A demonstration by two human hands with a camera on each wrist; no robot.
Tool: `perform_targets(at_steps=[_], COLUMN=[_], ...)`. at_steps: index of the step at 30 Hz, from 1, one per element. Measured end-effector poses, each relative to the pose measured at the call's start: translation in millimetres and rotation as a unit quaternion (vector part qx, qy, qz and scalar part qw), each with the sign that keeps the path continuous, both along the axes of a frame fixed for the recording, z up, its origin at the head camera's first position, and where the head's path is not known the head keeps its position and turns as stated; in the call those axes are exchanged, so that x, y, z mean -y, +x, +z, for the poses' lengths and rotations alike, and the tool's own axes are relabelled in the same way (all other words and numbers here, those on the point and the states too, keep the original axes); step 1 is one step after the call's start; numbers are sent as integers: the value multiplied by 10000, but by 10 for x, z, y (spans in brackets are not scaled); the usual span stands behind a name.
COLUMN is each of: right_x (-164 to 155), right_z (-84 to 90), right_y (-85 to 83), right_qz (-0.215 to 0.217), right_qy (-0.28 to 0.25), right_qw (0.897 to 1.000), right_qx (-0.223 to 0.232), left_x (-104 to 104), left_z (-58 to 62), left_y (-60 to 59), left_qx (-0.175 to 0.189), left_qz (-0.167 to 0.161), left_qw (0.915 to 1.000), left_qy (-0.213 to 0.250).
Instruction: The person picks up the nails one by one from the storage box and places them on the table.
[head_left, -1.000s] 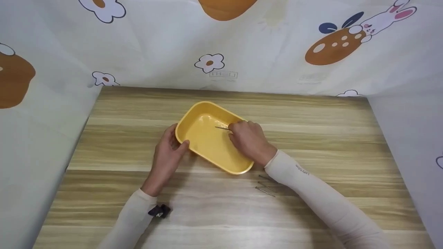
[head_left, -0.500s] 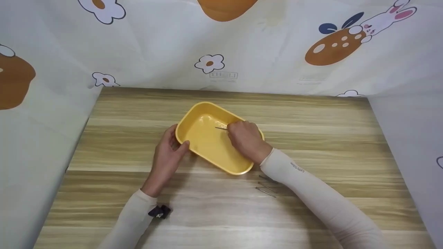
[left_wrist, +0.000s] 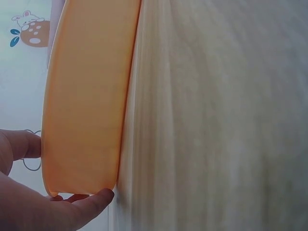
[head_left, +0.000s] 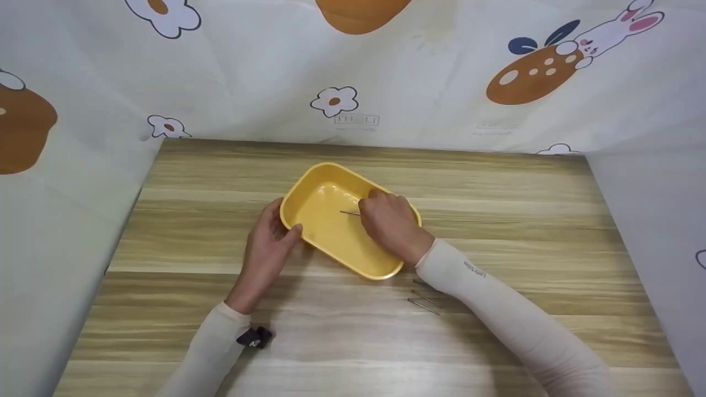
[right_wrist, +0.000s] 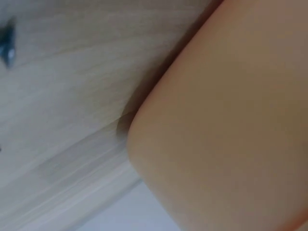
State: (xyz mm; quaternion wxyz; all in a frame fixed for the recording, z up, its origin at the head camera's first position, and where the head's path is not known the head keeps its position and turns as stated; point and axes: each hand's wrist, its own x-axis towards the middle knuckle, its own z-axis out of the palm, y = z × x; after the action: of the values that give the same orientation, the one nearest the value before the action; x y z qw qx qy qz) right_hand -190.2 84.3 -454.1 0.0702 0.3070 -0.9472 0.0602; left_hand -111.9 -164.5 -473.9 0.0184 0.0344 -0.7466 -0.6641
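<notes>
yellow tray (head_left: 331, 220) mid-table, we see only our nail (head_left: 349, 212) inside | right hand (head_left: 389, 223) pinches nail | left hand (head_left: 267, 242) grips tray's left rim

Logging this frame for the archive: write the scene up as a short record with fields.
surface: wooden table
container: yellow tray, at the table's middle
left hand: grips the tray's left end, thumb on the rim
right hand: inside the tray, pinches a thin metal pin
loose items: more metal pins on the table near the right forearm
other: small black object beside the left sleeve
backdrop: cartoon-print cloth
</notes>
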Motion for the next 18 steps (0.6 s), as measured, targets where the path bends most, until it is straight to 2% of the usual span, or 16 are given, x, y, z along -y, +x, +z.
perform_targets(at_steps=[9, 18], right_x=[-71, -173], right_z=[100, 186], right_y=[124, 188], right_qz=[296, 401], right_qy=[-762, -1184], right_qw=[9966, 9921], right_qx=[-64, 66], left_x=[6, 0], left_z=[-6, 5], left_y=[0, -4], left_qx=[-58, -6], left_qz=[-42, 20], left_qw=[10000, 10000], left_qy=[24, -36])
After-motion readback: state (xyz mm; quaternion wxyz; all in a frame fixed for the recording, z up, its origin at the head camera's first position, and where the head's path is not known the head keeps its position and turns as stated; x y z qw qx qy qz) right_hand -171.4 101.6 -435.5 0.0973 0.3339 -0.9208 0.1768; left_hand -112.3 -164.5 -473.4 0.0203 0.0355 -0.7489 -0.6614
